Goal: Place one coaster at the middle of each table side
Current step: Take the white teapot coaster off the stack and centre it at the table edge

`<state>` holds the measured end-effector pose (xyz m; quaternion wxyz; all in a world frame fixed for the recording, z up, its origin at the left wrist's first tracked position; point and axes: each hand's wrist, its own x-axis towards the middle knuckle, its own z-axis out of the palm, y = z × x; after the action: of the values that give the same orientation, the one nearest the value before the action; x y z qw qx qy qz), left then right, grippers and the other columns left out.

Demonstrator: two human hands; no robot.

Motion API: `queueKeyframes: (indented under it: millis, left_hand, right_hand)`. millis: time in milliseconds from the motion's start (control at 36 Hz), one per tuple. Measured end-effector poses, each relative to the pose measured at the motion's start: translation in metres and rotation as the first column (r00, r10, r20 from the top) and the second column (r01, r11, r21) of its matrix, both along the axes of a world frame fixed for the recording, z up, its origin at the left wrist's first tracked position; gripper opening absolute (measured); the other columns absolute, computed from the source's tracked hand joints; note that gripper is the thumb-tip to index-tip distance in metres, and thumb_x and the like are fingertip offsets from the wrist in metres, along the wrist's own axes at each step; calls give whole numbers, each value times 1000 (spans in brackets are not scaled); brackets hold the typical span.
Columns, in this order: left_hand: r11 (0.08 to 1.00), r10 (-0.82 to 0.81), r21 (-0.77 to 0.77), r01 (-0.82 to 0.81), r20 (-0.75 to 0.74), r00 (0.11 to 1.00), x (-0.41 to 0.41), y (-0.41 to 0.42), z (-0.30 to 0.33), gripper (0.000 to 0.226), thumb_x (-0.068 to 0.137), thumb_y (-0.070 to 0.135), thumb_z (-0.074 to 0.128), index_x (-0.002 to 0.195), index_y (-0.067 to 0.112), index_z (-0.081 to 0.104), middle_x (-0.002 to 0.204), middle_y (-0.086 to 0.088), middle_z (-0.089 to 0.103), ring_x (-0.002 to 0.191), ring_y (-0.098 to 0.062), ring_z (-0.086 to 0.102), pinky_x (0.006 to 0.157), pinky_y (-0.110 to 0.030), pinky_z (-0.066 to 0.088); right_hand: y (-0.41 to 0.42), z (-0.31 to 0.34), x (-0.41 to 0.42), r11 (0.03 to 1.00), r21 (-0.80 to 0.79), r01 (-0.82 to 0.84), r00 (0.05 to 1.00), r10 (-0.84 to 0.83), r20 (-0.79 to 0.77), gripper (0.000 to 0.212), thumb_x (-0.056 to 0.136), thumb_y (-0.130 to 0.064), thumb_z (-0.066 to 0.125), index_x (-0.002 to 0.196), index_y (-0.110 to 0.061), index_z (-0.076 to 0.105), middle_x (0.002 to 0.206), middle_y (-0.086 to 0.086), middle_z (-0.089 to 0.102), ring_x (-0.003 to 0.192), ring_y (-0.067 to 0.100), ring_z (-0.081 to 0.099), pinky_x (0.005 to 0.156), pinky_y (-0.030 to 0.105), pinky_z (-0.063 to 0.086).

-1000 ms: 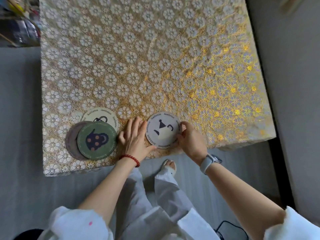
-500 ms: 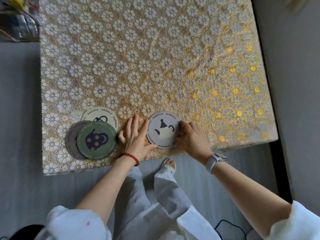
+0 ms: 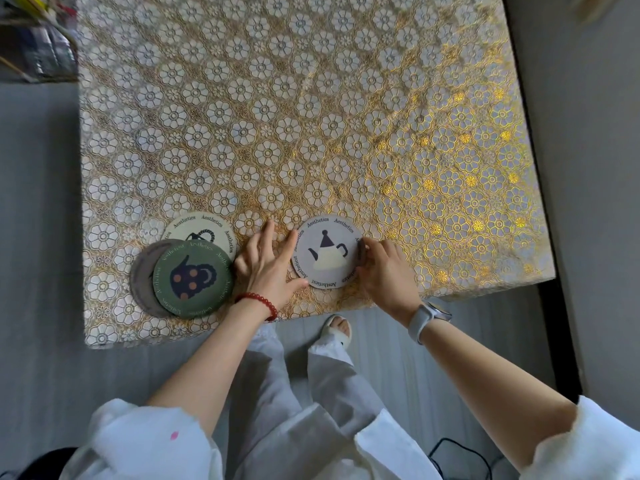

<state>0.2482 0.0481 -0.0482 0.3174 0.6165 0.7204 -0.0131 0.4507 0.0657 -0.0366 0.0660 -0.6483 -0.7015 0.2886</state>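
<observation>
Not much has shifted since a second ago: the teapot coaster has been turned upright so the lid points away from the person, and it sits at about the same spot by the near edge of the table.

Both hands are on it now. Left hand lies flat and spread on the cloth, thumb touching the coaster's lower left rim. Right hand has its fingers curled against the right rim. Neither hand is really gripping, more like nudging it from two sides. My guess is they're squaring it up and centring it on this side, which is why they're bracketing it instead of lifting.

Coaster is close to the near edge, roughly midway along it, so this side looks about sorted.

Three more are piled to the left: the green coaster on top, overlapping a grey coaster and a cream coaster. Left hand is just beside that pile, so a careless sweep could knock it.

Rest of the table is bare, loads of room to slide things out to the other three sides. The far side and the right side look like a stretch from where they're standing, and the cloth has a raised pattern that might drag a bit.
</observation>
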Motion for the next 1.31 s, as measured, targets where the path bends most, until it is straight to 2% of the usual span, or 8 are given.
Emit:
queueKeyframes:
  millis: [611,806,944,1028,1083,1167,1222,1306]
  left_hand:
    - [1000,-2,-20,1,-17,1000,2,2,3,94,69,44,69,139,43,7,152,1,-17,135,-20,-14,108,-58,-2]
    - [998,-47,-35,44,-90,995,1,3,1,94,70,50,65,138,43,2,152,1,-18,137,-24,-13,108,-60,-1]
    - [989,-126,-100,109,-190,974,3,5,6,93,73,57,57,138,40,-7,151,-3,-23,139,-29,-12,108,-60,2]
    - [983,-131,-147,110,-146,981,2,10,12,93,74,53,59,139,39,-6,151,-3,-23,139,-31,-13,108,-61,2]
    - [989,-72,-136,64,-59,996,0,12,18,87,77,45,60,140,38,0,154,-1,-14,140,-30,-10,108,-61,3]
    - [1000,17,25,-17,14,1000,-11,6,30,68,82,37,55,139,32,18,153,0,12,140,-25,7,111,-55,10]
    - [986,113,114,-122,86,990,-23,-4,41,56,84,32,54,135,26,32,149,-2,24,136,-23,19,111,-52,16]
    - [948,248,165,-274,159,956,-48,-26,55,45,86,24,53,129,21,43,143,-4,35,129,-24,32,109,-51,28]
  right_hand:
    - [-6,6,-1,1000,8,-24,986,22,164,44,84,-20,50,128,-17,43,116,13,51,103,32,43,83,43,37]
    - [-6,7,-2,989,54,-136,929,108,354,36,84,-28,47,118,-16,45,110,11,56,101,32,50,81,45,40]
    - [0,18,-7,976,-72,-207,864,216,454,35,86,-24,40,120,-13,38,116,10,50,108,30,44,89,49,37]
    - [3,30,-15,980,-122,-155,881,193,432,33,86,-21,38,118,-14,40,119,10,50,111,28,44,96,49,35]
    - [2,38,-19,989,-127,-74,913,118,390,31,89,-24,33,118,-14,40,120,10,51,113,28,44,101,49,33]
    - [0,48,-28,993,-118,-5,946,43,321,41,90,-29,32,128,-13,32,129,11,44,120,28,38,105,46,30]
    - [-5,52,-40,990,-137,-25,966,59,252,48,89,-27,37,134,-13,26,137,10,37,126,26,31,108,44,27]
    - [-16,57,-67,981,-153,-122,979,144,145,43,90,-25,39,132,-16,34,137,7,40,125,23,34,105,40,33]
